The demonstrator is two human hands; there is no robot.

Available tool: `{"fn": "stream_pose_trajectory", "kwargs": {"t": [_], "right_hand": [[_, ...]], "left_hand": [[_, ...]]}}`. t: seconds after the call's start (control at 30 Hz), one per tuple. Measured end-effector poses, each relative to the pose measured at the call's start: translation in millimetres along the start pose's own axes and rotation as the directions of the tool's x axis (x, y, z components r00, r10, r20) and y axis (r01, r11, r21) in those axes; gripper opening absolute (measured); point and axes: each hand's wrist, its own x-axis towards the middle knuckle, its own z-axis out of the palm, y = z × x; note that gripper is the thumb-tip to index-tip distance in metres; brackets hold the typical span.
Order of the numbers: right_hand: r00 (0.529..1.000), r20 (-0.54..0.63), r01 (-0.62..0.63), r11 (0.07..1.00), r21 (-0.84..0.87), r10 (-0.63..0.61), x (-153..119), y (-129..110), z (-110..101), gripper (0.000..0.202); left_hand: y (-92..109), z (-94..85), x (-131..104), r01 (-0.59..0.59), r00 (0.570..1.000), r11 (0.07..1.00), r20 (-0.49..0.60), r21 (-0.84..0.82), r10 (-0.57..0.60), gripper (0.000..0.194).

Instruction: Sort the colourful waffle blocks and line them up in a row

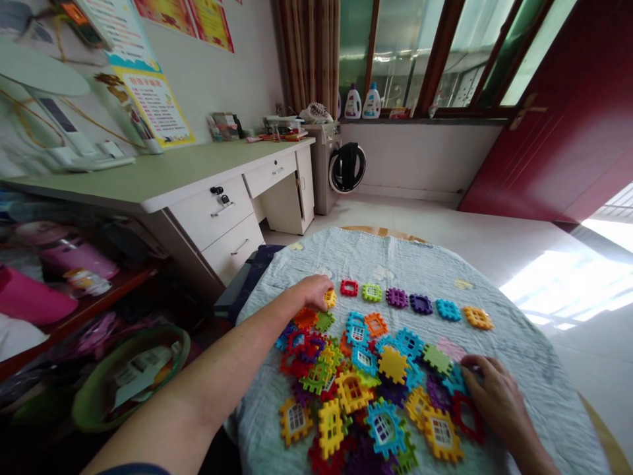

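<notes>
My left hand [316, 292] has its fingers closed on a yellow block [330, 299], at the left end of a spaced row. That row holds a red block [349, 287], a light green one [372, 292], a purple one [396, 297], a dark blue one [421, 304], a light blue one [448, 310] and an orange one [478, 317]. Nearer to me lies a pile of mixed toothed blocks, with a yellow square [393, 365] on top. At the pile's right edge, my right hand [489, 389] rests with fingers apart beside a red frame [467, 417] and a blue block [455, 380].
A pale cloth [316, 254] covers the round table. Beyond stand a desk [198, 168] with drawers and a washing machine [321, 165] with its door open. At the lower left are a green basket [84, 402] and a cluttered shelf. A red door [548, 132] is at right.
</notes>
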Motion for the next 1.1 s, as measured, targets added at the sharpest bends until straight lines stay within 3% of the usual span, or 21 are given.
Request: {"fn": "stream_pose_trajectory", "kwargs": {"t": [0.13,0.23,0.4,1.1], "right_hand": [[1.0,-0.008,0.011,1.0,0.001,-0.011,0,0,1,0.04],[1.0,-0.007,0.014,1.0,0.006,-0.014,0,1,1,0.039],[1.0,-0.003,0.017,1.0,0.009,-0.017,0,1,1,0.039],[0.999,-0.023,0.039,0.999,-0.012,-0.039,-1,4,4,0.036]], "left_hand": [[-8,-7.8,16,-0.013,1.0,0.979,-0.011,0.205,0.015,0.05],[-14,-7.6,30,0.023,1.0,0.976,-0.025,0.216,-0.017,0.051],[-18,-2.9,43,0.04,0.996,0.975,0.067,0.218,-0.055,0.041],[-14,-13.7,44,-0.039,0.986,0.966,0.164,0.256,-0.004,0.042]]}}
